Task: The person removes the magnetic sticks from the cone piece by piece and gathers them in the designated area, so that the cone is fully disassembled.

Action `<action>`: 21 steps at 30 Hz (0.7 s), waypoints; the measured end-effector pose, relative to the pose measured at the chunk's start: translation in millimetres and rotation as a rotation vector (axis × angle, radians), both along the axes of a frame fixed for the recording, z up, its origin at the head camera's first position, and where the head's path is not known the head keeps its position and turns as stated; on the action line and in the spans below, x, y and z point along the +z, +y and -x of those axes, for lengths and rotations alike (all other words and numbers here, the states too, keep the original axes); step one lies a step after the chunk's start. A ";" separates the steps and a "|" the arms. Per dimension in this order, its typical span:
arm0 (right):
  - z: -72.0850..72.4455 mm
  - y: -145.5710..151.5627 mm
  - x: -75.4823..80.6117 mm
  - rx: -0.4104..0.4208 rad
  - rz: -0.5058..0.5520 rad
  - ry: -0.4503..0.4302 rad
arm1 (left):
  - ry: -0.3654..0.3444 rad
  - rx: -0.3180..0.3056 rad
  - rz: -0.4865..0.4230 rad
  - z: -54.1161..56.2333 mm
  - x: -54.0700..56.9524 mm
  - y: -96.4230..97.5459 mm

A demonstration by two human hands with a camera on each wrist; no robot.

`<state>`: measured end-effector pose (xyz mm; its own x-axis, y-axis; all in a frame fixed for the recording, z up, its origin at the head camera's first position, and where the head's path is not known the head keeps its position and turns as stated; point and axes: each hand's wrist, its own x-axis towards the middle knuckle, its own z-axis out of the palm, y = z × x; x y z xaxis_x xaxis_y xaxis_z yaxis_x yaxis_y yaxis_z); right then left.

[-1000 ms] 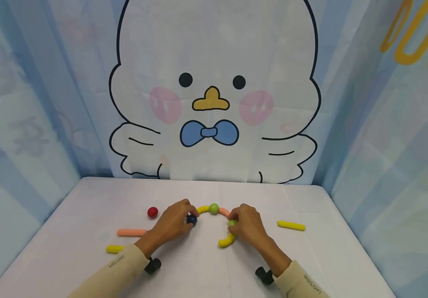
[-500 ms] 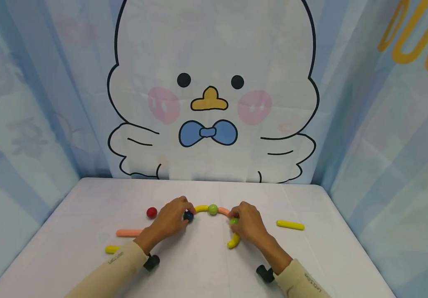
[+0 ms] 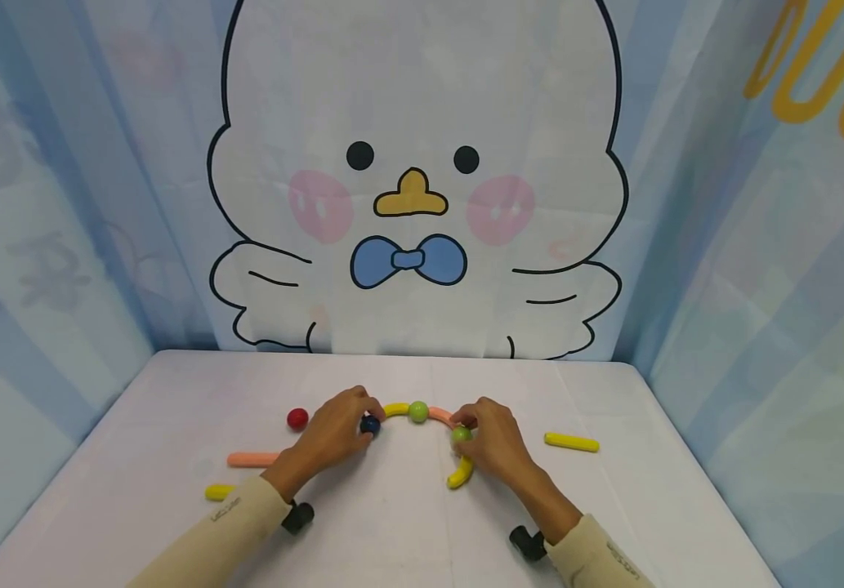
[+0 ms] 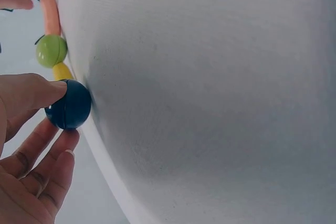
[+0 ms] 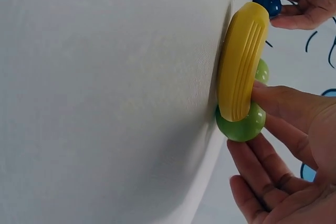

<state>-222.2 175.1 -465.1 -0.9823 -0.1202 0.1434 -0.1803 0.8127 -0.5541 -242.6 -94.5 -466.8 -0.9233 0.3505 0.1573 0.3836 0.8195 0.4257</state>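
My left hand (image 3: 337,425) pinches a dark blue ball (image 4: 73,106) between thumb and fingers, at the left end of an arched chain. From the ball the chain runs through a curved yellow stick (image 3: 396,409), a light green ball (image 3: 418,412) and a curved orange stick (image 3: 441,416) to a second green ball (image 5: 239,129). My right hand (image 3: 493,441) grips that second ball with thumb and fingertips. Another curved yellow stick (image 5: 241,59), ridged along its side, extends from it toward me. In the head view the right fingers partly cover the second green ball.
A red ball (image 3: 297,420) lies left of my left hand. A straight orange stick (image 3: 252,460) and a yellow stick (image 3: 219,492) lie partly behind my left forearm. Another yellow stick (image 3: 572,442) is at the right of the white table (image 3: 392,531). A printed curtain stands behind.
The near curved yellow stick has swung to the right below my right hand. My left hand and the blue ball have shifted slightly left and away from me.
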 end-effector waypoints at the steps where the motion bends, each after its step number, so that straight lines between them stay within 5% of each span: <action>1: -0.4 0.7 -0.3 0.002 0.001 0.002 | 0.003 -0.001 0.000 0.2 -0.4 0.0; 21: -11.6 8.4 -2.6 -0.010 0.036 0.025 | 0.017 -0.005 -0.001 -0.4 -0.3 1.6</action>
